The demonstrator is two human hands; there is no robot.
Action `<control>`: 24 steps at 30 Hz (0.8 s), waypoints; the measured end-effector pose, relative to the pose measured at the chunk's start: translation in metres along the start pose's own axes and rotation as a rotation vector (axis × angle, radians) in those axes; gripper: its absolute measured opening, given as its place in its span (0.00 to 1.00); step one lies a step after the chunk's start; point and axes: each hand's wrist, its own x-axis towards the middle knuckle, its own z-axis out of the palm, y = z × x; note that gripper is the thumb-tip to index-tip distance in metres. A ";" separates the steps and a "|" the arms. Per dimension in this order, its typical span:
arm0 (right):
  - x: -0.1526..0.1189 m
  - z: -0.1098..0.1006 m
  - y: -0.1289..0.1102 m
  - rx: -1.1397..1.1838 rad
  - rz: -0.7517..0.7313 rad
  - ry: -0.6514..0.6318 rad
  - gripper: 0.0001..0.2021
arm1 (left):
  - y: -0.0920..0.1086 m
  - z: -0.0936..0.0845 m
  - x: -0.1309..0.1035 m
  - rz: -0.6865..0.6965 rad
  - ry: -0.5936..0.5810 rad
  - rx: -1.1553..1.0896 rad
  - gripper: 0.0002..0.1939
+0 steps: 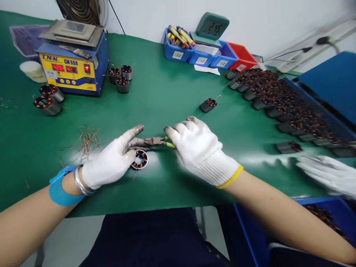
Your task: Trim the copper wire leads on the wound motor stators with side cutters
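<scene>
My left hand [114,159], in a white glove with grey fingertips, rests beside a ring-shaped copper-wound stator [139,160], thumb and fingers around its left and far sides. A copper wire sticks out of the stator toward the table's front edge. My right hand [194,144], gloved in white with a yellow cuff, is closed around the green handles of pliers [156,141]. The pliers' metal jaws point left and meet the fingertips of my left hand, just beyond the stator. Whether the jaws hold a wire is too small to tell.
Loose copper wire bits [89,141] lie left. A yellow-blue device [71,70] stands back left, with stators near it. Another stator [208,105] stands beyond my right hand. Many stators [289,104] fill the right, near another person's gloved hand [329,174]. Blue bins [178,53] line the back.
</scene>
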 end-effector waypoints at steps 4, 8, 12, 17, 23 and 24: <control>0.003 -0.008 -0.004 -0.019 -0.004 -0.019 0.21 | -0.003 -0.001 0.001 0.005 0.010 0.028 0.37; 0.007 -0.014 -0.007 -0.055 -0.010 -0.051 0.18 | -0.005 0.000 0.002 0.028 0.000 0.015 0.37; 0.011 -0.016 -0.006 -0.100 -0.054 -0.040 0.17 | -0.004 0.001 0.003 0.047 -0.020 0.003 0.37; 0.016 -0.023 -0.005 -0.097 -0.067 -0.110 0.17 | -0.002 0.000 0.003 0.032 -0.032 -0.010 0.38; 0.018 -0.027 -0.005 -0.069 -0.059 -0.164 0.15 | -0.001 0.001 0.003 0.011 -0.029 -0.012 0.38; 0.018 -0.027 -0.005 -0.064 -0.053 -0.169 0.14 | -0.001 0.001 0.003 0.010 -0.026 -0.012 0.38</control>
